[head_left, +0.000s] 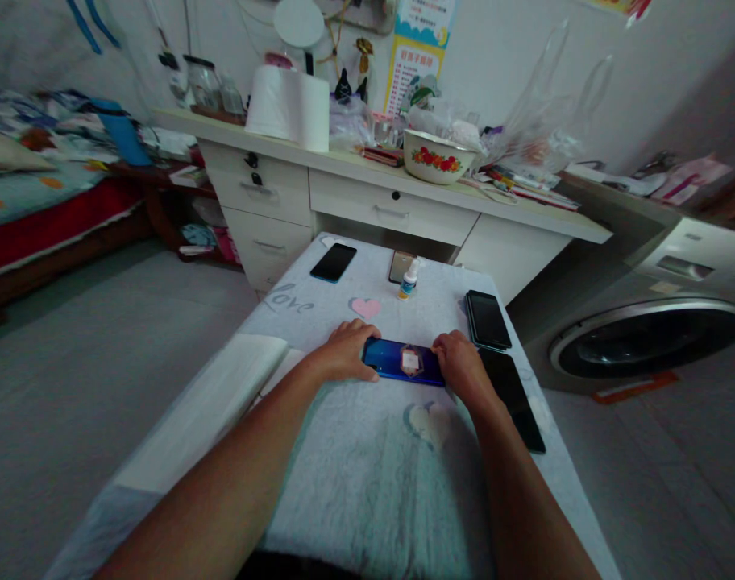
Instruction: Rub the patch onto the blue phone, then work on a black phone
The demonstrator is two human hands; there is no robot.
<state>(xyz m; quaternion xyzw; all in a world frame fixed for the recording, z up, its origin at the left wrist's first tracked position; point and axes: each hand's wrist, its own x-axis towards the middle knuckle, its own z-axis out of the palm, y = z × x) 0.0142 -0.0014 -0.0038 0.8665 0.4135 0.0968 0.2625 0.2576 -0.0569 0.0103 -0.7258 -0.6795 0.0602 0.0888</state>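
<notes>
A blue smartphone with a ring holder on its back lies back side up, low over the cloth-covered table. My left hand grips its left end, thumb on the near edge and fingers at the far edge. At the right end, my right hand pinches the phone's corner area. Beyond it stands a small spray bottle in front of a gold phone. A dark phone lies at the far left. To the right of my right hand are black phones and a black tablet-like device.
A white roll or folded cloth lies along the table's left side. Behind stands a white desk with a flowered bowl and a tissue roll. A washing machine is at the right, a bed at the left.
</notes>
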